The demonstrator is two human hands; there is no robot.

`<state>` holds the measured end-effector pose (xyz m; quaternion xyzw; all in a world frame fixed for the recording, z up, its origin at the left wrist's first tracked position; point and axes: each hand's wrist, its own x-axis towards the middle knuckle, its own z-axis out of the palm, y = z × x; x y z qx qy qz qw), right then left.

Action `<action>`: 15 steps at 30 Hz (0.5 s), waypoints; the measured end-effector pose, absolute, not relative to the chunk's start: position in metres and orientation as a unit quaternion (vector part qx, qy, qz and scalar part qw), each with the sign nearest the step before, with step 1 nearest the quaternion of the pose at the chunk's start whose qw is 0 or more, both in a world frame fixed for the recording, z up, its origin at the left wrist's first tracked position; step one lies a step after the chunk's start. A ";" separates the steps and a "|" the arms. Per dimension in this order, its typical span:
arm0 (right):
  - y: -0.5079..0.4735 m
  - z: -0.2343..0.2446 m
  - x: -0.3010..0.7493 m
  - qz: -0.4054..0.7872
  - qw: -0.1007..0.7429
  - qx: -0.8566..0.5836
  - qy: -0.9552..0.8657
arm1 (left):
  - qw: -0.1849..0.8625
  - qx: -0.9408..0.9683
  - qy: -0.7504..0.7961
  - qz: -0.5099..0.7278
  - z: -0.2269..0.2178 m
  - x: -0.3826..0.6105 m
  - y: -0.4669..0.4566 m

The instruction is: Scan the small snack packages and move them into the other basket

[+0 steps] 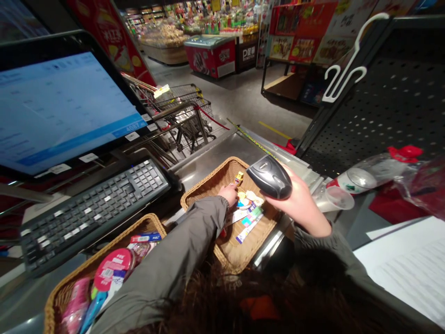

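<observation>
My right hand [302, 199] is wrapped round a black and grey barcode scanner [270, 177], held above the right side of a wicker basket [208, 183]. Inside that basket is my left hand [228, 194], its fingertips partly hidden by the hand and sleeve. Just beyond them is a small yellow item [238, 177]. Small colourful packets [245, 200] lie beside this hand, along with a long slim packet [249, 224] in white, blue and green. Whether the left fingers grip any of these cannot be made out.
A second wicker basket [59, 290] at lower left holds a pink-lidded tub [113, 269], a pink bottle [77, 301] and other goods. A keyboard [97, 208] and monitor [66, 106] stand left. Plastic cups [335, 199], a clear bottle [378, 167] and papers [406, 269] are right.
</observation>
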<state>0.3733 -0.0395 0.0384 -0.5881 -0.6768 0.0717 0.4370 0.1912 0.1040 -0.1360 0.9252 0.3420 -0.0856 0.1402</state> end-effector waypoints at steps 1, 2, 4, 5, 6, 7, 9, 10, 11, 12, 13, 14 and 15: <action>-0.039 0.039 0.373 0.072 0.437 -0.587 -0.678 | 0.135 0.926 0.343 -0.083 -0.135 0.191 0.102; -0.039 0.039 0.373 0.072 0.437 -0.585 -0.680 | 0.129 0.927 0.341 -0.081 -0.134 0.192 0.100; -0.039 0.039 0.373 0.071 0.437 -0.582 -0.682 | 0.117 0.931 0.336 -0.079 -0.131 0.194 0.096; -0.039 0.039 0.373 0.071 0.437 -0.582 -0.682 | 0.112 0.933 0.333 -0.078 -0.129 0.195 0.095; -0.039 0.039 0.373 0.072 0.437 -0.582 -0.682 | 0.107 0.935 0.330 -0.078 -0.127 0.196 0.093; -0.039 0.039 0.373 0.073 0.436 -0.583 -0.682 | 0.104 0.937 0.323 -0.077 -0.126 0.197 0.091; -0.038 0.038 0.373 0.077 0.433 -0.581 -0.685 | 0.106 0.944 0.304 -0.069 -0.125 0.199 0.087; -0.038 0.038 0.372 0.078 0.432 -0.580 -0.686 | 0.110 0.947 0.295 -0.063 -0.125 0.201 0.084; -0.038 0.038 0.372 0.079 0.433 -0.579 -0.686 | 0.116 0.948 0.290 -0.057 -0.126 0.203 0.083; -0.037 0.038 0.371 0.081 0.434 -0.578 -0.686 | 0.122 0.948 0.289 -0.051 -0.127 0.205 0.082; -0.037 0.039 0.371 0.083 0.436 -0.577 -0.686 | 0.128 0.946 0.294 -0.046 -0.128 0.207 0.081; -0.037 0.039 0.370 0.085 0.438 -0.576 -0.686 | 0.132 0.943 0.302 -0.043 -0.129 0.209 0.081; -0.037 0.040 0.370 0.087 0.439 -0.574 -0.686 | 0.136 0.940 0.310 -0.039 -0.129 0.210 0.082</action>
